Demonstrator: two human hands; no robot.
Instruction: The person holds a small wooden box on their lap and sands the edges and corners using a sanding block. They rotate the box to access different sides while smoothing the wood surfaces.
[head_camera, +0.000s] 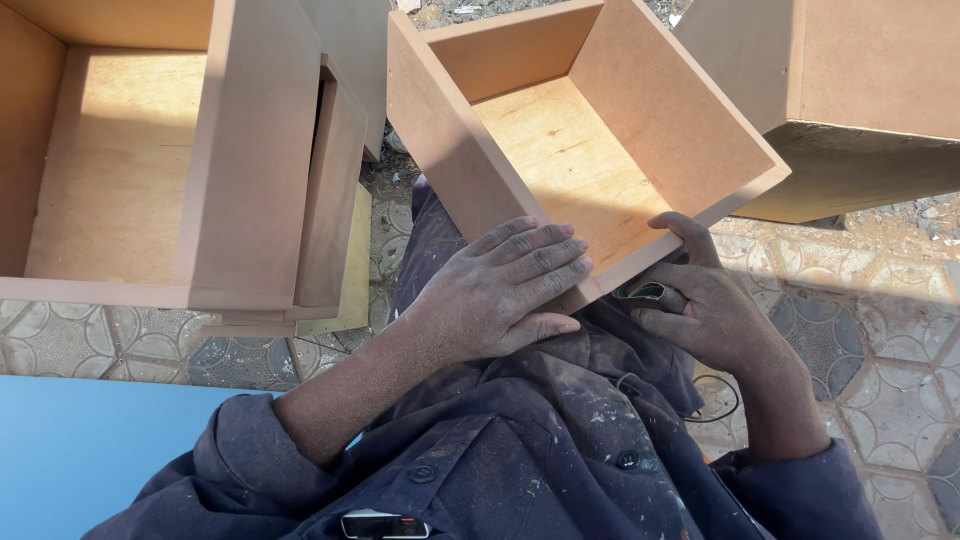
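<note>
Open fibreboard box (590, 150) assembled, steadied on lap; left hand (500, 290) laid flat on near wall, right hand (700, 300) closed on sandpaper scrap (642, 292) (edge sanding seemingly unfinished).

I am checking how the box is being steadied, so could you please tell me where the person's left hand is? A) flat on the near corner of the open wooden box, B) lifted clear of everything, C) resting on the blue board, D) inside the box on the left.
A: the left hand lies palm down, fingers spread, over the near corner of the open wooden box resting on the lap.
</note>
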